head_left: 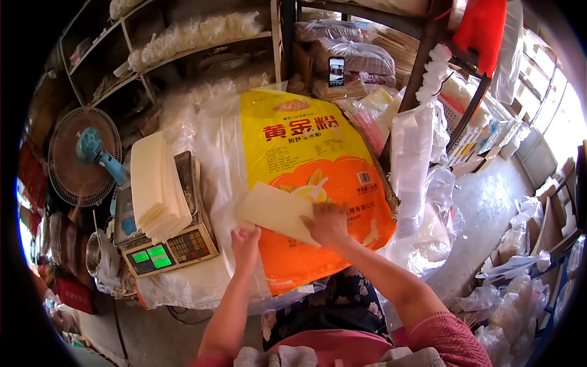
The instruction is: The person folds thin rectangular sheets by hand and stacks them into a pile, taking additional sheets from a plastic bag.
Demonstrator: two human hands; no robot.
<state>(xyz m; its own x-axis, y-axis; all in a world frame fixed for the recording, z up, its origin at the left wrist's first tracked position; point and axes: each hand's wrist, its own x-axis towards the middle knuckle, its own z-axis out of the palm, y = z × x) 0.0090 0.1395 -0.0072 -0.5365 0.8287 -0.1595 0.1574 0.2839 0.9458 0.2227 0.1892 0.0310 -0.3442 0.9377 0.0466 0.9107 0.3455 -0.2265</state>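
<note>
A pale, flat rectangular sheet lies slanted over the yellow and orange printed bag. My left hand is at the sheet's lower left corner, fingers closed on its edge. On the sheet's right end rests my right hand, its fingers spread over the surface. To the left, a stack of similar pale sheets sits on a digital scale with lit green displays.
A fan stands at the left beside the scale. Behind the bag are wrapped bundles and a phone. Clear plastic bags hang at the right near a dark post. Shelves with bagged goods line the back left.
</note>
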